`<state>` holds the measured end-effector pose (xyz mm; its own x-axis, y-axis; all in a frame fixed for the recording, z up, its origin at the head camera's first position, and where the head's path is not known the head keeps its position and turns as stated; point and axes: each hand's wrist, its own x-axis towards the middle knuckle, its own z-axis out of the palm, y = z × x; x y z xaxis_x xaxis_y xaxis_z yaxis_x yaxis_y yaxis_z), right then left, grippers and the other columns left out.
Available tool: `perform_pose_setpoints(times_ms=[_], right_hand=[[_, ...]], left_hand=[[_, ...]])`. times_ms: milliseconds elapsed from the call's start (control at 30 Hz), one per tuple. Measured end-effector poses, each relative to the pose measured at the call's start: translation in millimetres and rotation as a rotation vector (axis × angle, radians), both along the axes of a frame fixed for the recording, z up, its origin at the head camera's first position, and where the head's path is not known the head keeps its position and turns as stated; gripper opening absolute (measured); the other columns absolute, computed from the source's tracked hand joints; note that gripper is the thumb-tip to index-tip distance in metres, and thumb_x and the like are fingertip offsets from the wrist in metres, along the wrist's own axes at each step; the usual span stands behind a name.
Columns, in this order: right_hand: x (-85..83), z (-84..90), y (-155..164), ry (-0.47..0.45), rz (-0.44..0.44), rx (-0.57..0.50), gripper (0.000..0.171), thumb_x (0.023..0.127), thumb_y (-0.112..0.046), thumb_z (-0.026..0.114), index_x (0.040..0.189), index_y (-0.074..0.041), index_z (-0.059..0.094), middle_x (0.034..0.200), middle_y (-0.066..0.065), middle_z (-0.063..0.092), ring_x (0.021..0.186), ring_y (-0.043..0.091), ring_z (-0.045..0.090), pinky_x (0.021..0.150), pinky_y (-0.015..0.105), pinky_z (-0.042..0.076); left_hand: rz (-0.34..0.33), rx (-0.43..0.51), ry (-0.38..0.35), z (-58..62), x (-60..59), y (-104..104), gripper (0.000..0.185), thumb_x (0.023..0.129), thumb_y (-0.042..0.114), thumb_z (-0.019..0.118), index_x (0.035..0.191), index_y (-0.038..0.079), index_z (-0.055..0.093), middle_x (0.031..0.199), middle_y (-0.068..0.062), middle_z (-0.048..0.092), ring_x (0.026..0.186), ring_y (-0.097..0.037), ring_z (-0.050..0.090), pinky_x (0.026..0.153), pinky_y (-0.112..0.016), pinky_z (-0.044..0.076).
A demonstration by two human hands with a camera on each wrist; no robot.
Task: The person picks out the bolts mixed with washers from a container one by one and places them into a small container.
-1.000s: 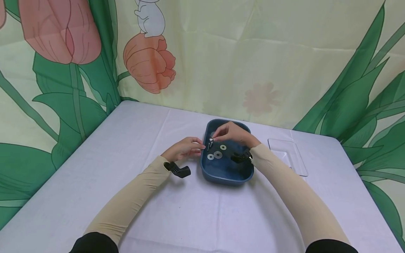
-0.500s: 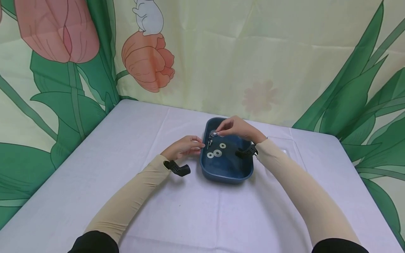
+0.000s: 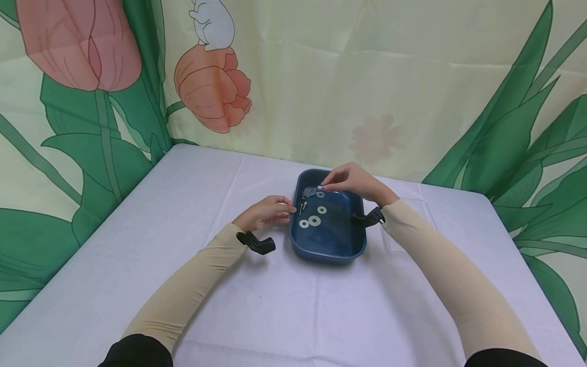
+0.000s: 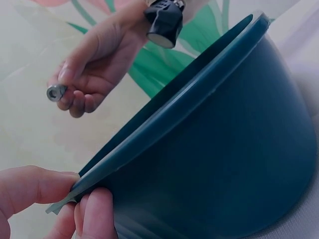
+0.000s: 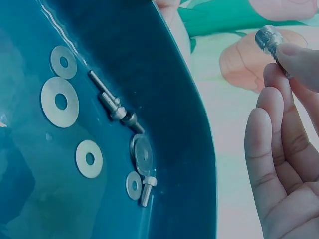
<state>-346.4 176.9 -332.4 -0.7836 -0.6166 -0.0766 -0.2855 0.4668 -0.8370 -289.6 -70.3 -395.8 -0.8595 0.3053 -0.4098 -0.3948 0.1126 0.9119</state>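
A blue plastic tub (image 3: 327, 258) stands on the table. My left hand (image 3: 264, 214) grips its left rim, thumb on the inner side and fingers below the lip in the left wrist view. My right hand (image 3: 356, 182) is raised over the far part of the tub. Between thumb and index finger it pinches a socket-head bolt (image 5: 268, 39) with a knurled head; the hex recess faces the left wrist camera. In the tub lie several flat washers (image 5: 60, 102), a larger grey disc (image 5: 144, 154), and a few bolts (image 5: 113, 107) along one wall.
A clear, shallow plastic tray (image 3: 398, 243) lies right of the tub, partly hidden by the right sleeve (image 3: 440, 260). A white cloth covers the table (image 3: 220, 306). A printed curtain (image 3: 312, 92) hangs behind its far edge.
My right hand has moved right and away from me with the small metal piece, uncovering the disc and another washer. My left hand stays at the tub's rim.
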Motion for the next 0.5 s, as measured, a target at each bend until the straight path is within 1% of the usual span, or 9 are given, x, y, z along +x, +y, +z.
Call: perform_pose_setpoints(times_ms=[33,100,200,300,367,467,500], right_hand=[[0.7,0.5,1.5,0.004,-0.008,-0.002,0.025,0.085,-0.015,0.069,0.104,0.001,0.068,0.105,0.015,0.069,0.099,0.029,0.061,0.089,0.03,0.051],[2.0,1.9,4.3,0.002,-0.019,-0.009,0.026,0.085,-0.014,0.068,0.105,0.003,0.068,0.106,0.016,0.068,0.096,0.026,0.062,0.088,0.033,0.052],[4.1,4.4,8.8,0.002,-0.034,-0.008,0.025,0.085,-0.014,0.069,0.104,0.002,0.068,0.103,0.014,0.069,0.096,0.025,0.062,0.09,0.04,0.052],[5.2,6.5,14.0,0.004,-0.041,-0.002,0.027,0.084,-0.017,0.071,0.104,0.001,0.069,0.101,0.009,0.07,0.098,0.029,0.061,0.092,0.047,0.051],[5.5,7.8,17.8,0.017,-0.041,0.013,0.028,0.084,-0.02,0.071,0.104,-0.001,0.069,0.1,0.007,0.07,0.098,0.029,0.061,0.093,0.046,0.051],[5.6,9.6,22.8,0.035,-0.033,0.025,0.03,0.084,-0.022,0.071,0.105,0.0,0.068,0.102,0.009,0.07,0.096,0.024,0.062,0.091,0.042,0.052],[5.6,10.3,24.2,0.041,-0.03,0.031,0.03,0.084,-0.022,0.071,0.105,-0.001,0.069,0.103,0.009,0.069,0.095,0.022,0.062,0.09,0.038,0.053]], left_hand=[[-0.002,-0.003,0.002,0.2,0.1,0.0,0.008,0.089,0.004,0.059,0.095,0.005,0.053,0.09,-0.004,0.059,0.07,-0.007,0.059,0.063,-0.014,0.054],[-0.006,-0.004,0.005,0.1,0.0,0.1,0.009,0.089,0.004,0.059,0.095,0.005,0.053,0.09,-0.004,0.059,0.07,-0.007,0.059,0.063,-0.014,0.054],[-0.009,-0.001,0.007,-0.6,-0.3,0.0,0.009,0.089,0.004,0.059,0.096,0.004,0.053,0.09,-0.004,0.059,0.07,-0.008,0.059,0.064,-0.015,0.054],[-0.008,0.005,0.005,-1.3,-0.6,0.2,0.009,0.089,0.004,0.059,0.096,0.004,0.053,0.091,-0.004,0.059,0.071,-0.008,0.059,0.064,-0.015,0.055],[-0.005,0.008,0.004,-1.6,-0.7,0.2,0.009,0.089,0.004,0.059,0.096,0.005,0.053,0.092,-0.005,0.059,0.071,-0.008,0.059,0.064,-0.015,0.055],[-0.001,0.018,-0.004,-2.1,-1.1,0.1,0.009,0.089,0.004,0.059,0.096,0.005,0.053,0.094,-0.006,0.058,0.07,-0.008,0.059,0.063,-0.015,0.055],[0.001,0.018,-0.006,-2.2,-1.3,0.2,0.009,0.089,0.004,0.059,0.096,0.005,0.053,0.094,-0.007,0.058,0.07,-0.008,0.059,0.063,-0.015,0.055]])
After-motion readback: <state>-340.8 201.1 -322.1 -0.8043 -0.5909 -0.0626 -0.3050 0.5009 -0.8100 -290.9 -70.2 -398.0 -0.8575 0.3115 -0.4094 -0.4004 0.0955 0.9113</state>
